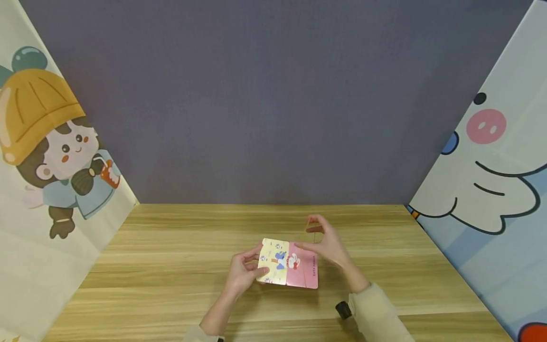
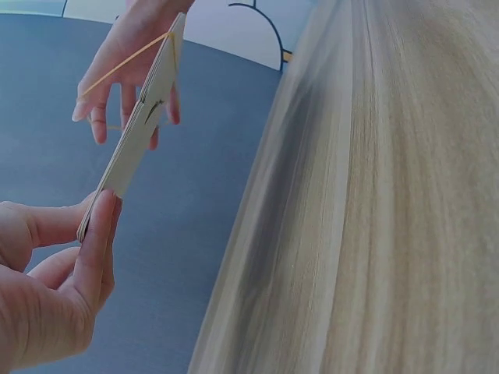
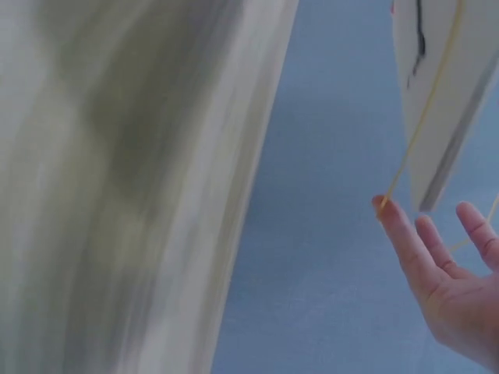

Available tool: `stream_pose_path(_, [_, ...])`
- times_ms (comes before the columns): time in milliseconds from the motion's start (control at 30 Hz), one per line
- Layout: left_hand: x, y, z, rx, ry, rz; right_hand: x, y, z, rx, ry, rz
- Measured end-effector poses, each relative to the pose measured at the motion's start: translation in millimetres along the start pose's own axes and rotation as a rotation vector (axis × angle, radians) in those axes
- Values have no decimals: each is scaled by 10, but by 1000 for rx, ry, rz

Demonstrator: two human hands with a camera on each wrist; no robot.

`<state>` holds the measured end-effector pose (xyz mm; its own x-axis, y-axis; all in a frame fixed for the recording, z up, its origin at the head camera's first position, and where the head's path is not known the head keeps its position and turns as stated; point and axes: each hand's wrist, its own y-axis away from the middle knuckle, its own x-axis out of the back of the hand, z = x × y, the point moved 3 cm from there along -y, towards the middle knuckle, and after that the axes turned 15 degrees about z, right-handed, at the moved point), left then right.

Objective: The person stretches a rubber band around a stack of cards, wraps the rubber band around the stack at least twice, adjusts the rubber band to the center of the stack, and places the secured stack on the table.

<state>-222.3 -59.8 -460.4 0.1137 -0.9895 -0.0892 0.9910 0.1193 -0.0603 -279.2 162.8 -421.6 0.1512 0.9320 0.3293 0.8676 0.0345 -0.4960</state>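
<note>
The left hand [image 1: 241,274] pinches a cartoon booklet [image 1: 295,273] short of the table's far edge [image 1: 213,211]; an elastic band [image 2: 125,64] on the splayed right hand [image 1: 328,243] could snap loose if overstretched.

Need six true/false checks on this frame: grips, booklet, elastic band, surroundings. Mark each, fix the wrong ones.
1. The left grip pinches the yellow end of the booklet. True.
2. The booklet lies flat and unheld. False: it is held up above the tabletop.
3. The right grip has the elastic band stretched out from the booklet. True.
4. The pink part of the cover is nearer the left grip than the yellow part. False: the yellow part is nearer.
5. A dark wall stands behind the tabletop. True.
6. The elastic band is completely off the booklet. False: the left wrist view shows it crossing the booklet's end nearer the right grip.
</note>
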Motion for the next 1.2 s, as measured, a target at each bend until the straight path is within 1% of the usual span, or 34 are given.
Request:
stream_pose_path(67, [-3, 7, 3, -4, 7, -5, 11, -48, 38, 30, -19, 4])
stream_pose_path(167, [-7, 16, 10, -2, 13, -10, 24, -112, 68, 28, -38, -2])
stream_pose_path(300, [-11, 21, 11, 11, 12, -17, 53, -179, 34, -61, -102, -11])
stream_pose_path(333, [-10, 21, 10, 9, 10, -18, 61, -196, 20, -68, -131, -10])
stream_pose_path(367, [-9, 22, 10, 7, 10, -20, 62, -234, 86, -51, -190, -21])
stream_pose_path(500, [-9, 27, 15, -2, 8, -25, 76, -308, 54, -68, -255, -6])
stream_pose_path(567, [-9, 31, 20, -4, 10, -25, 78, -352, 60, -92, -261, 13])
stream_pose_path(600, [-9, 31, 23, -2, 13, -24, 88, -350, -23, -136, -229, 35])
stream_pose_path(667, [-8, 30, 28, -2, 19, -22, 92, -390, -16, -159, -232, 52])
stream_pose_path(767, [-6, 27, 37, -1, 33, -17, 97, -413, -113, -193, -229, 60])
stream_pose_path(867, [-7, 25, 40, -1, 39, -16, 89, -419, -128, -226, -206, 65])
stream_pose_path(900, [-7, 25, 40, 0, 38, -17, 86, -419, -131, -238, -194, 65])
stream_pose_path(1000, [-9, 26, 34, 2, 31, -20, 70, -437, -17, -285, -184, 57])
stream_pose_path(1200, [-14, 32, 23, 4, 18, -31, 86, -467, 1, -353, -198, 16])
